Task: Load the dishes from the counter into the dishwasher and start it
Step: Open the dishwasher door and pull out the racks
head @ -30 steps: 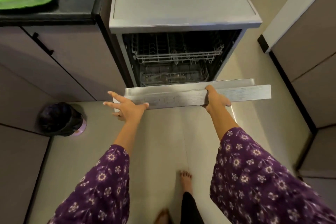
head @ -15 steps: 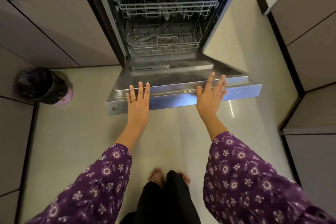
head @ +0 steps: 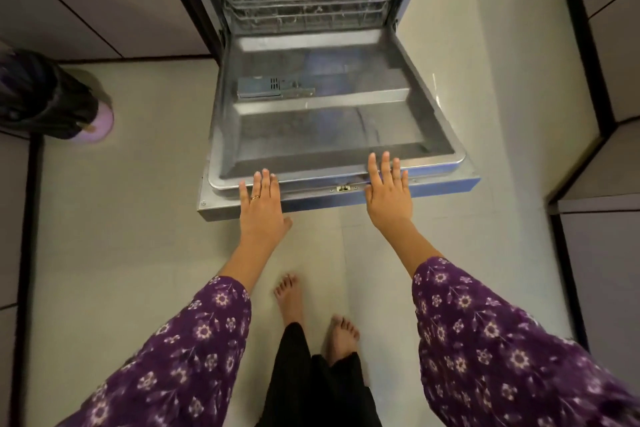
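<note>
The dishwasher door (head: pixel 329 135) lies folded down nearly flat, its grey inner face up, with a detergent compartment (head: pixel 273 88) on it. Behind it the lower wire rack (head: pixel 304 7) sits inside the tub; I see no dishes in it. My left hand (head: pixel 261 206) rests flat with straight fingers on the door's front edge, left of the latch (head: pixel 343 188). My right hand (head: pixel 388 191) lies flat on the same edge to the right of the latch, fingers spread. The counter and the dishes are out of view.
A dark bin with a lilac base (head: pixel 48 97) stands on the floor at the left. Grey cabinet fronts (head: pixel 86 0) line the left and the right (head: pixel 609 28). My bare feet (head: pixel 311 315) stand on the pale floor just before the door.
The door has swung down from half open to nearly flat, and my hands have followed its edge down. My fingers went from gripping the edge to lying flat on it. My view tilted downward.
</note>
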{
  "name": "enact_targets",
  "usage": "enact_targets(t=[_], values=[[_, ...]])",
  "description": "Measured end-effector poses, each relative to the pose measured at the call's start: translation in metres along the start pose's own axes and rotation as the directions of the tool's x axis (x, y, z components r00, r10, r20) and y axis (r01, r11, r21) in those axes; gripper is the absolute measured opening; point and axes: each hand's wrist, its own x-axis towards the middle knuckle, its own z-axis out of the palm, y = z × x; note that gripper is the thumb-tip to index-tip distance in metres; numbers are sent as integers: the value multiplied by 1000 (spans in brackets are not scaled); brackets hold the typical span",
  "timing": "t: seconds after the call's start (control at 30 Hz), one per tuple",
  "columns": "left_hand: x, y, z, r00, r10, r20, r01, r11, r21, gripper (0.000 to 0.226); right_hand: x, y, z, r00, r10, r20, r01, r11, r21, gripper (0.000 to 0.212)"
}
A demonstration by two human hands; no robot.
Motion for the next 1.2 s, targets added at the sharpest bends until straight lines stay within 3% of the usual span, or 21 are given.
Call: enact_targets(t=[0.23, 0.47, 0.77, 1.0, 1.2], values=[[15, 3, 84, 979, 21, 203, -20, 1000, -5, 94, -4, 11, 84, 989, -26, 148, 30, 999, -19, 60], [45, 2, 134, 923, 55, 380, -101, 989, 104, 87, 10, 18, 148, 953, -37, 302, 52, 998, -42, 64], [81, 0, 178, 882, 88, 464, -132, 989, 64, 83, 32, 22, 195, 906, -37, 421, 61, 997, -44, 66], [97, 2, 189, 819, 80, 568, -135, 989, 56, 94, 36, 20, 210, 891, -14, 455, 40, 998, -49, 74], [92, 3, 173, 844, 81, 531, -110, 994, 22, 89, 46, 16, 185, 847, -19, 531, 49, 998, -42, 72]])
